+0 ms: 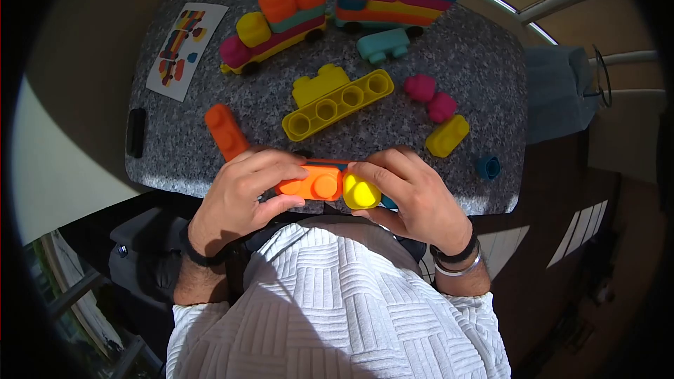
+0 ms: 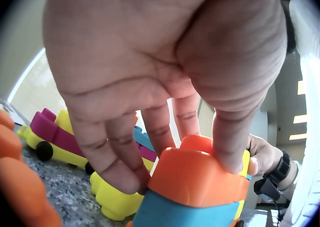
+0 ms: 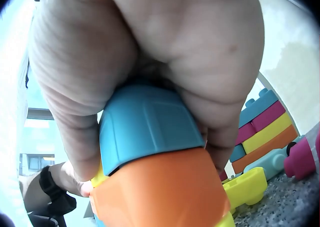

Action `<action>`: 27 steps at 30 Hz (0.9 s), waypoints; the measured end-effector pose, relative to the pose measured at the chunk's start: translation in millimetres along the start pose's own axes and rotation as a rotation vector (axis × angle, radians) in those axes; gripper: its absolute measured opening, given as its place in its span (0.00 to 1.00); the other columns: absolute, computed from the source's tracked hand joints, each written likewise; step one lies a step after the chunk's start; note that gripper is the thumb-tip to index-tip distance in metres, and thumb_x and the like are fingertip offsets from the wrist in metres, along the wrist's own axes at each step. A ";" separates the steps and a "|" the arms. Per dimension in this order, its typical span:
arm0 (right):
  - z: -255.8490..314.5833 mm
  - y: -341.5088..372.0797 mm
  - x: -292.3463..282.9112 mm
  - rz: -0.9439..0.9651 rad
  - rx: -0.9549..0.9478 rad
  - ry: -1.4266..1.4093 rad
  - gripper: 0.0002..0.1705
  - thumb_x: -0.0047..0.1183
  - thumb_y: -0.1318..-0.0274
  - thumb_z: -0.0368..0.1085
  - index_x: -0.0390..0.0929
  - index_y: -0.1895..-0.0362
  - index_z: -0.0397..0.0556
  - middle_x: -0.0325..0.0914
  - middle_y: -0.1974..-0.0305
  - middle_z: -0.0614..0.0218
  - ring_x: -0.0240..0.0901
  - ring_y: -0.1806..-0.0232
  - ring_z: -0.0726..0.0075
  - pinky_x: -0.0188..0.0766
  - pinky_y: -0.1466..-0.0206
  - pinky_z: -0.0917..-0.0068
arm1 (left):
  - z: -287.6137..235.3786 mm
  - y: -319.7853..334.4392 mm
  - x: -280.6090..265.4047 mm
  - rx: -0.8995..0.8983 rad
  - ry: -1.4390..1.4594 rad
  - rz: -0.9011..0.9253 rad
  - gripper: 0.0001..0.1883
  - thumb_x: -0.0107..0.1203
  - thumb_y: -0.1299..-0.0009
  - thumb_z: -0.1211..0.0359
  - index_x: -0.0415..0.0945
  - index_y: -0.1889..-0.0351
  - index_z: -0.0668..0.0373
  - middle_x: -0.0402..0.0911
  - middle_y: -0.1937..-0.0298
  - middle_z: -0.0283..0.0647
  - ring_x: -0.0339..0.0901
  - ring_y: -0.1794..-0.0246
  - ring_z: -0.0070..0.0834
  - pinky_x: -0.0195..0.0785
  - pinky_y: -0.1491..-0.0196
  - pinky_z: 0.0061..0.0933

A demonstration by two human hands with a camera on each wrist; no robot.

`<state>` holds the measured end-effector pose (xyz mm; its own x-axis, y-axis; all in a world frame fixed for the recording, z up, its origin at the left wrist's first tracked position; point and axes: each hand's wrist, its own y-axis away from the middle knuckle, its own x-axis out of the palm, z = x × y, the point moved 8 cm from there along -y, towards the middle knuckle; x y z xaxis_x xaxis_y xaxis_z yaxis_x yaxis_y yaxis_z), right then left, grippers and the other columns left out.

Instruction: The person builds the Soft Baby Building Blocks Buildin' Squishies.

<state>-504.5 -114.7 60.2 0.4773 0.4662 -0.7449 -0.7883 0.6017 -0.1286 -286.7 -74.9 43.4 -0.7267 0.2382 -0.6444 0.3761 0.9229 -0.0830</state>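
Observation:
Near the table's front edge, both hands are on a stack of soft building blocks. My left hand (image 1: 246, 186) pinches an orange block (image 1: 309, 182) between thumb and fingers; in the left wrist view this block (image 2: 187, 177) sits on a teal one (image 2: 182, 214). My right hand (image 1: 418, 193) grips a yellow block (image 1: 361, 192) beside the orange one, thumb on the near side, fingers on the far side. Under its palm, in the right wrist view, a blue block (image 3: 150, 124) rests over another orange block (image 3: 162, 189).
Behind the hands lie a long yellow piece (image 1: 338, 105), pink blocks (image 1: 421, 89), a yellow block (image 1: 448, 135), an orange block (image 1: 226, 132) and a small blue block (image 1: 489, 166). Two built wagons (image 1: 281, 28) (image 1: 393, 0), a teal piece (image 1: 382, 45) and a picture sheet (image 1: 186, 51) are farther back.

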 end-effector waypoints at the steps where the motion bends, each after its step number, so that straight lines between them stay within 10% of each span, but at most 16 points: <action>1: 0.7 0.8 0.0 -0.012 0.000 -0.002 0.40 0.82 0.47 0.39 0.81 0.30 0.48 0.82 0.45 0.60 0.81 0.45 0.50 0.83 0.43 0.57 | 0.4 0.2 -0.7 0.003 -0.005 -0.006 0.24 0.80 0.32 0.57 0.90 0.44 0.61 0.92 0.44 0.47 0.91 0.44 0.45 0.82 0.42 0.42; 8: 0.5 4.6 3.0 -0.028 0.055 0.075 0.39 0.81 0.45 0.42 0.81 0.31 0.45 0.79 0.49 0.59 0.80 0.50 0.50 0.81 0.47 0.56 | 2.9 2.4 -1.8 -0.025 -0.011 0.003 0.24 0.81 0.33 0.57 0.90 0.45 0.61 0.93 0.44 0.47 0.91 0.44 0.45 0.82 0.41 0.43; 14: -24.5 16.0 -37.9 -0.136 -0.002 0.016 0.63 0.71 0.63 0.82 0.84 0.35 0.44 0.85 0.47 0.55 0.85 0.45 0.46 0.84 0.43 0.54 | -1.8 1.2 -1.1 -0.004 -0.028 -0.011 0.24 0.80 0.32 0.57 0.89 0.43 0.61 0.92 0.43 0.47 0.90 0.43 0.47 0.82 0.41 0.42; 16: -47.5 29.1 -65.7 -0.315 0.074 0.179 0.56 0.73 0.59 0.77 0.86 0.38 0.43 0.86 0.47 0.55 0.86 0.49 0.45 0.84 0.46 0.54 | -3.5 2.2 0.5 -0.008 -0.045 -0.002 0.25 0.80 0.32 0.57 0.89 0.43 0.61 0.92 0.42 0.46 0.89 0.41 0.47 0.82 0.41 0.44; 19: -85.6 46.1 -84.3 -0.329 0.370 0.366 0.35 0.83 0.48 0.43 0.86 0.36 0.50 0.84 0.38 0.51 0.84 0.41 0.38 0.85 0.41 0.51 | -6.7 2.4 2.5 -0.028 -0.081 0.014 0.25 0.80 0.32 0.56 0.88 0.43 0.61 0.91 0.40 0.46 0.88 0.39 0.48 0.82 0.39 0.43; 22: -118.9 71.2 -66.2 -0.192 0.421 0.519 0.37 0.75 0.49 0.20 0.85 0.33 0.54 0.79 0.29 0.49 0.80 0.29 0.34 0.83 0.31 0.50 | -15.0 0.2 -0.9 0.006 -0.102 -0.035 0.27 0.81 0.34 0.56 0.88 0.43 0.62 0.90 0.39 0.46 0.87 0.37 0.47 0.82 0.38 0.43; 27: -152.9 81.6 -49.9 -0.113 0.534 0.357 0.41 0.71 0.48 0.15 0.83 0.30 0.57 0.74 0.23 0.49 0.77 0.26 0.33 0.82 0.27 0.48 | -25.7 1.3 -13.3 0.084 -0.051 -0.124 0.28 0.83 0.38 0.57 0.88 0.46 0.62 0.91 0.42 0.46 0.88 0.40 0.46 0.83 0.39 0.44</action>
<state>-652.0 -188.0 -13.3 0.3149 0.1923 -0.9294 -0.3956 0.9167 0.0556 -291.4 -69.0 71.3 -0.7413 0.1065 -0.6627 0.3340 0.9150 -0.2266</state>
